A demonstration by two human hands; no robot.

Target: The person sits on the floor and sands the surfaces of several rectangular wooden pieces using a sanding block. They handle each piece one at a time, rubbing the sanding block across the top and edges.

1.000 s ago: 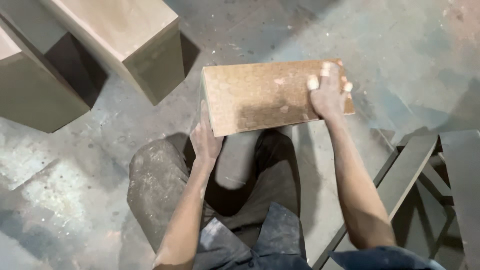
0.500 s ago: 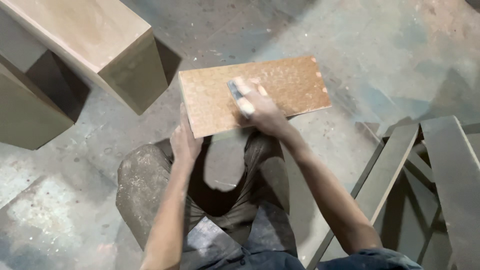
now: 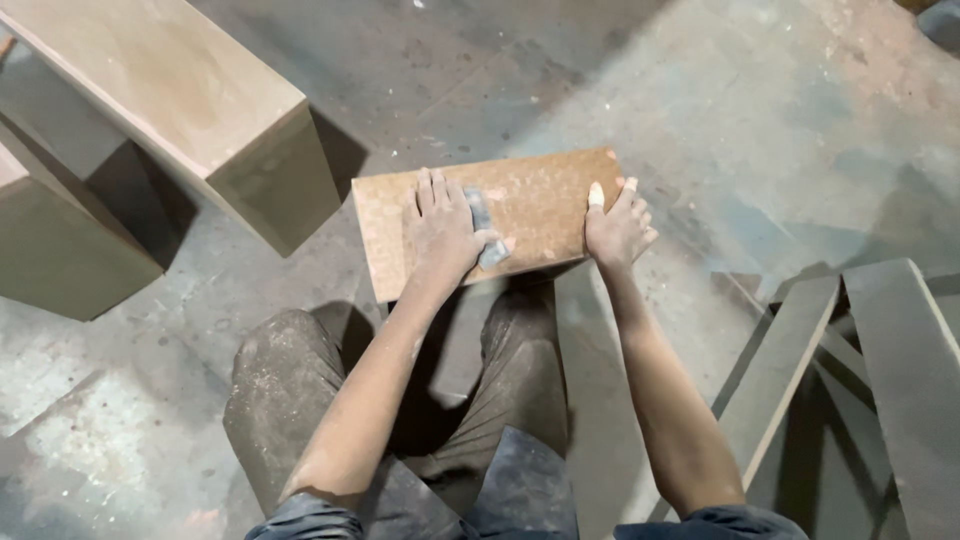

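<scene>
At the far left 2 pale wooden boxes (image 3: 170, 120) stand on the dusty concrete floor (image 3: 720, 90), the nearer one jutting toward the middle of the view. Just right of them a flat rectangular board (image 3: 535, 205) with a speckled brown face lies across the person's knees, its long side running left to right and tilted slightly up at the right. The left hand (image 3: 440, 235) lies palm down on the left half of the board, fingers spread flat, pressing a small grey sanding pad (image 3: 484, 228) that shows past the thumb side; the hand is laid on the pad rather than closed around it. The right hand (image 3: 615, 228) sits at the board's right end, near its lower edge, fingers loosely bent and dusted white at the tips, steadying it. Below are dusty dark trousers (image 3: 290, 390). At the far right several grey planks (image 3: 900, 370) lean together.
</scene>
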